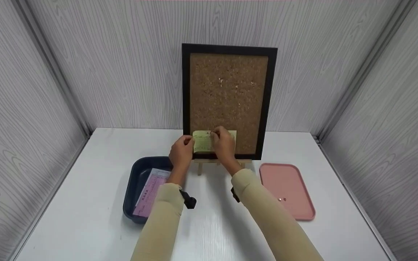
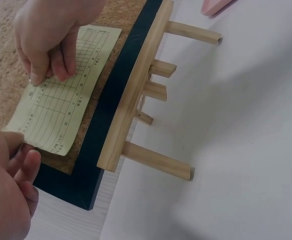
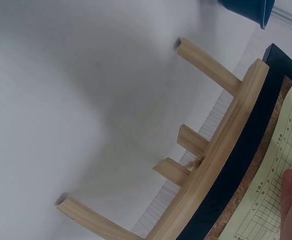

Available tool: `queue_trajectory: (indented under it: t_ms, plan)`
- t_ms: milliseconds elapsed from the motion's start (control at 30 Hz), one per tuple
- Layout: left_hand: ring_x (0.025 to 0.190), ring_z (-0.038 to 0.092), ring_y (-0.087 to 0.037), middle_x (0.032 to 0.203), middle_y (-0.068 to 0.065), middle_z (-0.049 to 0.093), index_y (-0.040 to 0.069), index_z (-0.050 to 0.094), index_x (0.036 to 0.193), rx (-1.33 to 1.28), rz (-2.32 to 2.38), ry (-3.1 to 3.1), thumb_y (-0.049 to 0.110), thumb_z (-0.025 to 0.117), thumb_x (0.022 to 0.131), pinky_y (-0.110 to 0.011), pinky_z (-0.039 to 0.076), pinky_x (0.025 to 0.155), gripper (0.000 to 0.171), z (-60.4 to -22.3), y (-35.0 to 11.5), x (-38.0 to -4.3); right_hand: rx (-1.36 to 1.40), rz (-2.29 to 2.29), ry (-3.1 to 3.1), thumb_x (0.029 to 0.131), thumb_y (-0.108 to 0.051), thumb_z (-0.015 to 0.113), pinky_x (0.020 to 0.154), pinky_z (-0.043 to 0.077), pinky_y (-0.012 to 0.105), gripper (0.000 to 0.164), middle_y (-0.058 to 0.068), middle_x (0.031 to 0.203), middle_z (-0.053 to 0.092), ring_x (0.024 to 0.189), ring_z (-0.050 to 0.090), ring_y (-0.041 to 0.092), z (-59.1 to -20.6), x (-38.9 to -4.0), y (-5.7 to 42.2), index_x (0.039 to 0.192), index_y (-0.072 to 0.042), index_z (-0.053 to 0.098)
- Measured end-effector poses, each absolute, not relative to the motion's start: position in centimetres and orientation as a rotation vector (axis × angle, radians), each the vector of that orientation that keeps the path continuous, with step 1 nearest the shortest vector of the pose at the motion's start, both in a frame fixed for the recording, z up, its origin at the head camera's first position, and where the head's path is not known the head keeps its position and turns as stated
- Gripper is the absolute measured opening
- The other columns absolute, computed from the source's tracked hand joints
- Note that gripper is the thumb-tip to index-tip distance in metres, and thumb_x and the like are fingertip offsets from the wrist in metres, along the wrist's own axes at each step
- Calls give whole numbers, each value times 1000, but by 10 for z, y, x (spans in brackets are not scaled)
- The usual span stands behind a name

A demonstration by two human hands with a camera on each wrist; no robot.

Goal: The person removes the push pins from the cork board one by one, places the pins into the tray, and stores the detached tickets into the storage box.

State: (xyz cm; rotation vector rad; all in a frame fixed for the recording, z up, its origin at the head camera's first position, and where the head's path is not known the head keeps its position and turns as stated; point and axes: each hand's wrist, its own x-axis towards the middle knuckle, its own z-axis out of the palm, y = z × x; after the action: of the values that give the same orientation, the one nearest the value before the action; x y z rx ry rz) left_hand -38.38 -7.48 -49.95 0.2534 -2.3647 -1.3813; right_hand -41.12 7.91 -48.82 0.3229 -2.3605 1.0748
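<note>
A pale yellow printed form (image 2: 52,116) lies against the lower part of a black-framed cork board (image 1: 227,98). My left hand (image 1: 181,151) pinches the form's left edge between thumb and finger, and that corner curls slightly off the cork. At the middle of the form's top edge, my right hand (image 1: 224,145) has its thumb and finger pinched together against the board, on a small pin mostly hidden by the fingertips. Its other fingers (image 2: 59,65) curl down over the form's printed lines.
A small wooden easel (image 2: 135,95) holds the board upright near the back wall. Left of it, a dark blue tray (image 1: 131,188) contains pink and white printed slips (image 1: 151,195). On the right lies a pink tray (image 1: 285,177) bearing a couple of tiny pins (image 1: 280,199).
</note>
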Motion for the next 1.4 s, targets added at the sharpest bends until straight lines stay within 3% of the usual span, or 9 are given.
queue_trajectory:
  t_ms: [367, 867, 1400]
  plan:
    - [89, 69, -19, 105, 1, 75, 20, 74, 111, 227, -1395, -2368, 33, 64, 99, -43, 52, 79, 21, -497, -75, -384, 313, 1073, -2340, 100, -14, 64, 79, 55, 38, 13, 8, 103, 66, 93, 66, 22, -483, -407, 76, 109, -8, 69]
    - [92, 69, -20, 107, 1, 74, 21, 74, 113, 227, -1427, -2369, 34, 63, 100, -43, 51, 80, 21, -499, -77, -386, 345, 990, -2348, 97, -5, 65, 79, 57, 37, 8, 10, 99, 67, 91, 68, 24, -482, -411, 77, 101, -6, 72]
    - [86, 68, -21, 102, -1, 75, 19, 75, 110, 236, -1458, -2343, 32, 65, 98, -42, 50, 76, 20, -497, -75, -385, 493, 931, -2391, 100, -13, 63, 76, 56, 38, 9, 7, 96, 65, 86, 66, 22, -481, -410, 92, 100, -7, 70]
